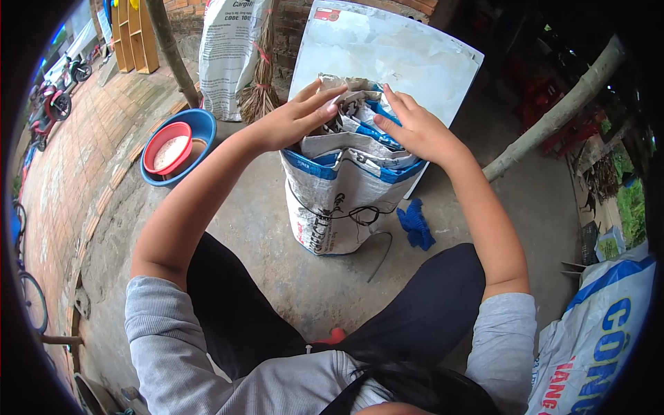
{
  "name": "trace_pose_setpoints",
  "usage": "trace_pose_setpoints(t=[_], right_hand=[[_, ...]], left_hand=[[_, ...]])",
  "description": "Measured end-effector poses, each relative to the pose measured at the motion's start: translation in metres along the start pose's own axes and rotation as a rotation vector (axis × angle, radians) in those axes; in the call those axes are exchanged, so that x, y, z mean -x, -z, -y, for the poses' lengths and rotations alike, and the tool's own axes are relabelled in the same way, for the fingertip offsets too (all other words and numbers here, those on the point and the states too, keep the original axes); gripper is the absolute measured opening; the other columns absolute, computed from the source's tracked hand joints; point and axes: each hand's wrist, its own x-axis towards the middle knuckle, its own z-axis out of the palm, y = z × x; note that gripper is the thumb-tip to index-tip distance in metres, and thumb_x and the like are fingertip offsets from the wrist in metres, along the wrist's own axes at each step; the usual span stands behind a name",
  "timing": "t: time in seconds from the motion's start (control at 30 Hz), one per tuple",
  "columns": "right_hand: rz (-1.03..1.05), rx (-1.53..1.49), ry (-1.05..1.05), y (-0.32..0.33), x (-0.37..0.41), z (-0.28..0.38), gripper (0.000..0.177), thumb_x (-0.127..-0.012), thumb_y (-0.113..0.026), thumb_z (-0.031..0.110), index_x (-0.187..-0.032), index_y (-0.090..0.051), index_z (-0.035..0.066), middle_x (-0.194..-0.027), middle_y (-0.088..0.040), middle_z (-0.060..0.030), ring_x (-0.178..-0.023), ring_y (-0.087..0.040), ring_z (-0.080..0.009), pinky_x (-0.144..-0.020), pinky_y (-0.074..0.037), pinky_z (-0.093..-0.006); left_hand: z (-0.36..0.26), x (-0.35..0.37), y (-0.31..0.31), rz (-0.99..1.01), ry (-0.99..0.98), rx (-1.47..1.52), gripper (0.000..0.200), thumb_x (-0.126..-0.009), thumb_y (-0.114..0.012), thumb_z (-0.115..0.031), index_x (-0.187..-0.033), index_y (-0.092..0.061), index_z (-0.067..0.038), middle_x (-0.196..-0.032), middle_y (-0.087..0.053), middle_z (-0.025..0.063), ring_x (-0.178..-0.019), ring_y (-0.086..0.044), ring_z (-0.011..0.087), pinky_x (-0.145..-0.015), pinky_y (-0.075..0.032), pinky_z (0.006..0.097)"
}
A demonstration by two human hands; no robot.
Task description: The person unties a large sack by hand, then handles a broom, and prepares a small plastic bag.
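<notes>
In front of me stands a white and blue woven sack [328,187], upright and packed with several folded sacks [366,142] whose edges stick out at the top. A dark cord [363,216] goes round its front, with a loop and a loose end hanging toward the floor. My left hand [304,116] lies over the left side of the folded sacks, fingers stretched out. On the right side, my right hand [415,128] rests on them with thumb and fingers apart. Neither hand is closed round anything. A crumpled blue glove-like cloth [416,225] lies on the floor to the right.
A large white board [387,45] leans behind the sack. Left of it are a printed sack [227,62], a straw broom [259,97] and a blue basin [203,124] holding a red bowl [153,149]. Another sack [602,339] lies at lower right, near a slanting wooden pole [553,114].
</notes>
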Motion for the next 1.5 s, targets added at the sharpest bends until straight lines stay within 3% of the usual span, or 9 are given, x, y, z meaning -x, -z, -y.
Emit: trace_pose_setpoints(t=[0.47, 0.6, 0.7, 0.77, 0.83, 0.93, 1.07, 1.23, 1.5], right_hand=[[-0.040, 0.209, 0.054, -0.010, -0.006, 0.011, 0.087, -0.088, -0.029, 0.072, -0.148, -0.023, 0.009, -0.144, -0.028, -0.0317, -0.131, -0.035, -0.0441, -0.107, -0.033, -0.0420], [-0.096, -0.592, 0.041, -0.014, -0.013, -0.025, 0.081, -0.092, -0.030, 0.066, -0.149, -0.018, 0.010, -0.146, -0.032, -0.0242, -0.133, -0.038, -0.0330, -0.108, -0.032, -0.0407], [-0.237, -1.388, -0.273, -0.029, -0.021, -0.060, 0.070, -0.095, -0.034, 0.057, -0.145, -0.029, 0.008, -0.138, -0.046, -0.0168, -0.129, -0.043, -0.0259, -0.106, -0.033, -0.0403], [-0.095, -1.472, -0.478, -0.081, -0.027, -0.125, 0.057, -0.096, -0.039, 0.046, -0.135, -0.041, 0.005, -0.129, -0.054, -0.0119, -0.122, -0.049, -0.0273, -0.101, -0.039, -0.0403], [0.289, -0.998, -0.718, -0.103, -0.006, -0.134, 0.041, -0.092, -0.047, 0.027, -0.130, -0.044, 0.014, -0.119, -0.057, -0.0128, -0.108, -0.057, -0.0266, -0.086, -0.048, -0.0447], [1.050, 0.172, -0.269, -0.122, 0.020, -0.107, 0.083, -0.079, -0.062, 0.014, -0.150, -0.019, 0.018, -0.134, -0.050, -0.0190, -0.112, -0.055, -0.0366, -0.092, -0.043, -0.0536], [1.286, 0.083, -0.441, -0.174, 0.031, -0.080, 0.096, -0.076, -0.076, 0.034, -0.149, -0.018, 0.009, -0.138, -0.043, -0.0222, -0.126, -0.045, -0.0353, -0.092, -0.046, -0.0475], [0.510, -0.720, -0.571, -0.154, 0.032, -0.072, 0.058, -0.088, -0.058, 0.039, -0.133, -0.046, 0.004, -0.131, -0.052, -0.0162, -0.120, -0.048, -0.0311, -0.095, -0.041, -0.0443], [0.171, -0.958, -0.479, -0.156, 0.035, -0.077, 0.032, -0.094, -0.053, 0.036, -0.108, -0.059, 0.009, -0.101, -0.063, -0.0016, -0.096, -0.059, -0.0125, -0.085, -0.045, -0.0305]], left_hand=[[0.010, -0.015, -0.001, 0.144, 0.016, -0.123, 0.061, -0.094, -0.035, -0.060, -0.148, -0.021, -0.035, -0.156, -0.005, 0.0167, -0.138, -0.026, 0.0368, -0.110, -0.028, 0.0455], [0.042, -0.018, 0.014, 0.046, -0.101, 0.212, 0.066, -0.095, -0.033, -0.059, -0.149, -0.020, -0.024, -0.156, -0.007, 0.0139, -0.139, -0.026, 0.0345, -0.112, -0.026, 0.0443], [0.053, 0.002, 0.021, -0.069, 0.205, 0.839, 0.074, -0.093, -0.034, -0.061, -0.151, -0.010, -0.022, -0.155, -0.011, 0.0137, -0.133, -0.036, 0.0340, -0.106, -0.033, 0.0496], [0.083, 0.011, 0.023, -0.082, 0.278, 0.944, 0.073, -0.093, -0.035, -0.059, -0.151, -0.009, -0.022, -0.155, -0.013, 0.0150, -0.131, -0.039, 0.0329, -0.104, -0.035, 0.0506], [0.108, 0.019, 0.019, 0.378, 0.404, 0.695, 0.074, -0.092, -0.043, -0.048, -0.151, -0.006, -0.021, -0.153, -0.018, 0.0170, -0.129, -0.042, 0.0316, -0.101, -0.041, 0.0501], [0.129, 0.029, -0.013, 0.567, 0.604, 0.437, 0.081, -0.087, -0.055, -0.034, -0.151, -0.008, -0.020, -0.151, -0.026, 0.0170, -0.128, -0.042, 0.0323, -0.097, -0.044, 0.0497], [0.132, 0.036, -0.068, 0.723, 0.646, 0.088, 0.095, -0.077, -0.073, -0.034, -0.149, -0.012, -0.018, -0.148, -0.030, 0.0144, -0.131, -0.038, 0.0337, -0.096, -0.044, 0.0519], [0.115, 0.031, -0.079, 0.413, 0.657, 0.326, 0.098, -0.074, -0.074, -0.048, -0.146, -0.018, -0.013, -0.148, -0.029, 0.0154, -0.136, -0.029, 0.0327, -0.101, -0.037, 0.0565], [0.119, 0.025, -0.082, 0.015, 0.447, 0.376, 0.067, -0.080, -0.066, -0.054, -0.121, -0.046, -0.004, -0.115, -0.056, 0.0099, -0.105, -0.052, 0.0195, -0.082, -0.043, 0.0364]])
